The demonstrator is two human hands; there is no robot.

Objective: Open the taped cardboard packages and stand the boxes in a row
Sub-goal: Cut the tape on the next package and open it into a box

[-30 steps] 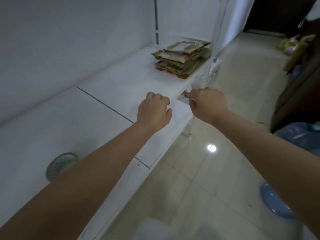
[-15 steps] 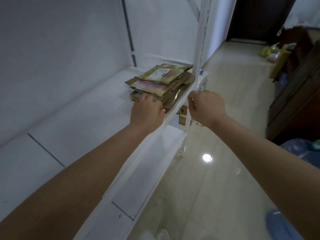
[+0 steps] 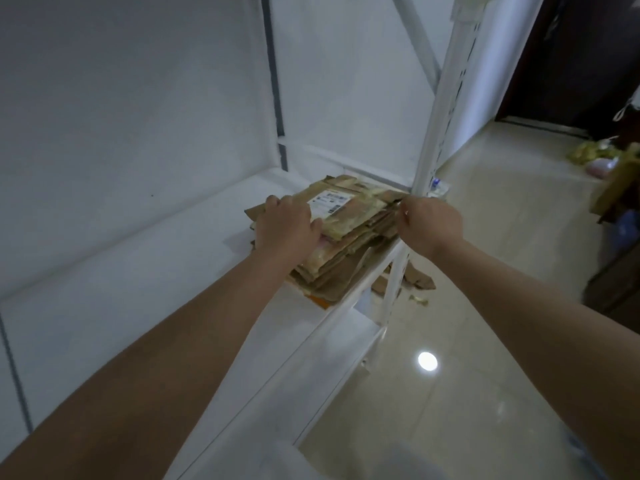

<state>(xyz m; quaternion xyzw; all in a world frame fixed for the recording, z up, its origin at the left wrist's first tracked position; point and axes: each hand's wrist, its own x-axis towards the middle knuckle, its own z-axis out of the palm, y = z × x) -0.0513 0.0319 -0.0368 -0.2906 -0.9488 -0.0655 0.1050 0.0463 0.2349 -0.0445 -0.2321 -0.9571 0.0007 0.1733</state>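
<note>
Head camera looked down along a white shelf (image 3: pixel 145 271) fixed against a white wall (image 3: pixel 121 116). A stack of flattened cardboard packages (image 3: pixel 349 247) lay at the far end of the shelf, close to its front edge and just beside a white upright post (image 3: pixel 438 109). The top package (image 3: pixel 349 207) carried a white shipping label (image 3: pixel 330 201) and was wrapped with yellowish tape. An orange corner showed under the near end of the stack.

Both bare arms reached forward from the bottom of the frame. The left hand (image 3: pixel 289 228) lay palm down on the left side of the stack, its fingers curled over the near-left edge of the top package and the thumb pressed against its side. The right hand (image 3: pixel 431 223) was at the right edge of the stack, near the foot of the post, with its fingers curled in tightly; seen from the back, it was touching the edge of the cardboard, but whether it actually pinched a package could not be told.

Below the shelf a lower white shelf (image 3: pixel 311 358) ran the same way. Scraps of brown cardboard (image 3: pixel 417 278) lay on the glossy tiled floor (image 3: pixel 485 375) behind the post, and a bright light spot (image 3: pixel 427 361) reflected off the tiles. A dark doorway (image 3: pixel 571 64) stood at the far right.
</note>
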